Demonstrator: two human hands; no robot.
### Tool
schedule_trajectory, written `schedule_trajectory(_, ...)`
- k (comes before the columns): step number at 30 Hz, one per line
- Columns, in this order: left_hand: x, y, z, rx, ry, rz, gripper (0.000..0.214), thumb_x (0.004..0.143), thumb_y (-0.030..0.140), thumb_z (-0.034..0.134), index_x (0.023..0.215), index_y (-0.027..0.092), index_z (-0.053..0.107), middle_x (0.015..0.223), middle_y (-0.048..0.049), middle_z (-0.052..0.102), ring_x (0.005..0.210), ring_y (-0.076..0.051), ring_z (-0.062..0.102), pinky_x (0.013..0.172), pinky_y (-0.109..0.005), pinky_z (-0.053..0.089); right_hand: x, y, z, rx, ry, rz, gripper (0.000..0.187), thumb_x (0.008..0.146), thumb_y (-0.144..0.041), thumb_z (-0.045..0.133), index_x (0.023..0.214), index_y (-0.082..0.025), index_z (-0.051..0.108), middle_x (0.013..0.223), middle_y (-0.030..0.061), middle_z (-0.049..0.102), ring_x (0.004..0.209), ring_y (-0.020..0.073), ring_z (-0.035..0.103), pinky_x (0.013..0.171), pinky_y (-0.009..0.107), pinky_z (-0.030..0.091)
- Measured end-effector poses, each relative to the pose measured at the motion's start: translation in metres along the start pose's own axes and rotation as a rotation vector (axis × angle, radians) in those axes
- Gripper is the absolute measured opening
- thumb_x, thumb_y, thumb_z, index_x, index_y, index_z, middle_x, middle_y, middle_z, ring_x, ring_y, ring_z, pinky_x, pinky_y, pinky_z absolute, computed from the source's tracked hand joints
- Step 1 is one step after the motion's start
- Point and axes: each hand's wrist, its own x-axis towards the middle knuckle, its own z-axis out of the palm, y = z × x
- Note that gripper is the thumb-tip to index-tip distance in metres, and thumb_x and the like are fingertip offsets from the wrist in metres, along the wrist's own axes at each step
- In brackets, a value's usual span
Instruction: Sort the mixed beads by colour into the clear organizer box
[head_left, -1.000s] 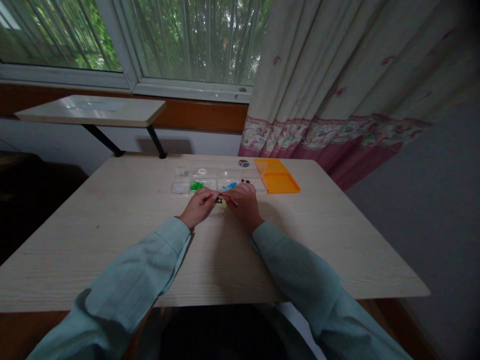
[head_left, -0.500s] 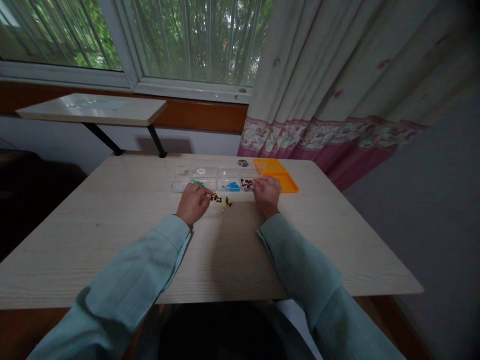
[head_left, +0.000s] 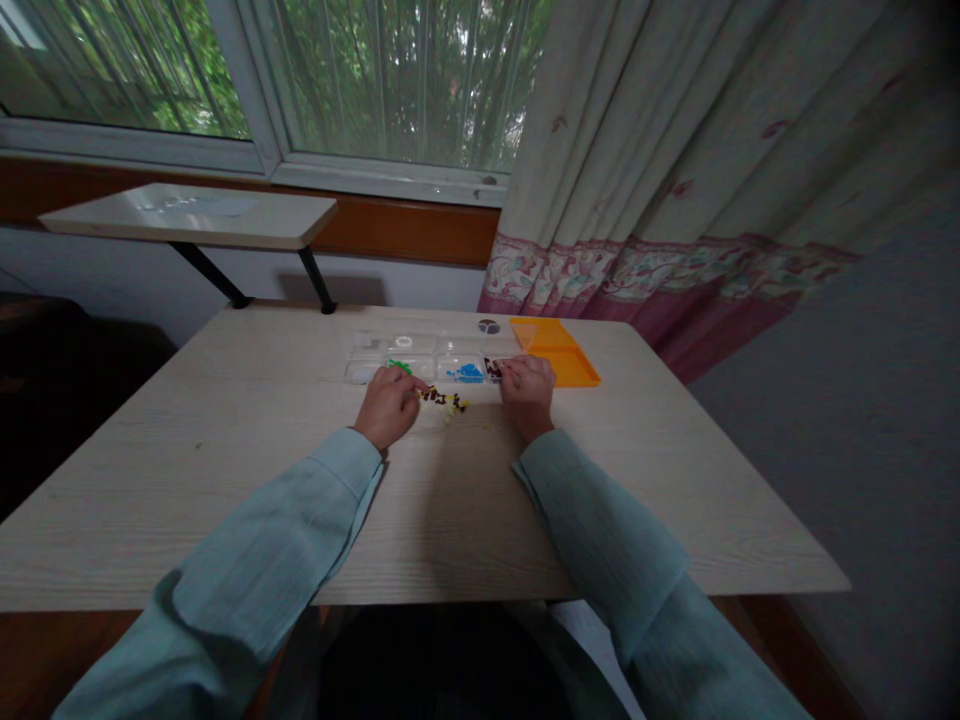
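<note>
A small heap of brown and yellow pieces (head_left: pixel 441 399), too small to name, lies on the table in front of a clear compartment box (head_left: pixel 427 352). My left hand (head_left: pixel 387 408) rests at the left end of this heap, its index finger stretched to the pieces and the thumb apart. Over the box's right end, my right hand (head_left: pixel 528 392) has its fingertips pinched together at the compartment with brown pieces (head_left: pixel 492 368); whatever they hold is hidden. Blue pieces (head_left: pixel 469 373) fill part of the compartment beside it. Green pieces (head_left: pixel 400 367) show just behind my left hand.
An orange divided tray (head_left: pixel 577 368) stands right of the clear box. Behind the box lies a round dark disc (head_left: pixel 489 326). A raised shelf (head_left: pixel 277 225) on black legs stands at the back left, before the window. A curtain (head_left: pixel 600 200) hangs behind the table (head_left: pixel 300 520).
My right hand has shifted slightly left, further over the brown pieces. The left hand stays by the heap, its index finger now more stretched out. The view has tilted slightly.
</note>
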Motion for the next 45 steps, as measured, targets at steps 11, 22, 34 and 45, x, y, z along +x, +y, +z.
schedule_trajectory(11, -0.001, 0.000, -0.002, 0.068, -0.055, 0.015, 0.018, 0.084, 0.030, 0.057, 0.095, 0.022, 0.070, 0.093, -0.0078, 0.056, 0.094, -0.025, 0.048, 0.088, -0.042, 0.039, -0.008, -0.021, 0.005, 0.092, -0.004, -0.125, 0.019, 0.091, -0.032, 0.056, 0.090, -0.024, 0.072, 0.091, 0.0031, 0.068, 0.093, 0.0197, 0.052, 0.088, 0.036, 0.034)
schedule_trajectory(22, 0.003, 0.001, 0.000, -0.054, 0.032, -0.031, 0.018, 0.087, 0.033, 0.058, 0.088, 0.019, 0.069, 0.090, -0.0071, 0.060, 0.093, -0.022, 0.051, 0.088, -0.040, 0.041, -0.007, -0.031, -0.002, 0.097, -0.037, -0.175, 0.023, 0.093, -0.034, 0.052, 0.092, -0.024, 0.073, 0.092, 0.0047, 0.068, 0.095, 0.0203, 0.052, 0.088, 0.037, 0.034)
schedule_trajectory(34, 0.005, 0.017, 0.001, -0.572, 0.014, -0.193, 0.026, 0.089, 0.038, 0.053, 0.080, 0.018, 0.067, 0.079, -0.0031, 0.058, 0.080, -0.016, 0.054, 0.077, -0.031, 0.046, -0.026, -0.078, -0.011, 0.179, -0.186, -0.424, 0.029, 0.095, -0.040, 0.048, 0.111, -0.029, 0.069, 0.091, 0.0030, 0.068, 0.094, 0.0187, 0.052, 0.089, 0.035, 0.032)
schedule_trajectory(45, 0.006, 0.015, 0.002, -0.527, -0.012, -0.094, 0.030, 0.091, 0.038, 0.050, 0.077, 0.019, 0.068, 0.076, -0.0040, 0.058, 0.080, -0.016, 0.054, 0.077, -0.032, 0.046, -0.026, -0.075, -0.011, 0.223, -0.148, -0.423, 0.025, 0.094, -0.039, 0.050, 0.095, -0.028, 0.072, 0.086, 0.0020, 0.069, 0.093, 0.0180, 0.054, 0.092, 0.035, 0.033)
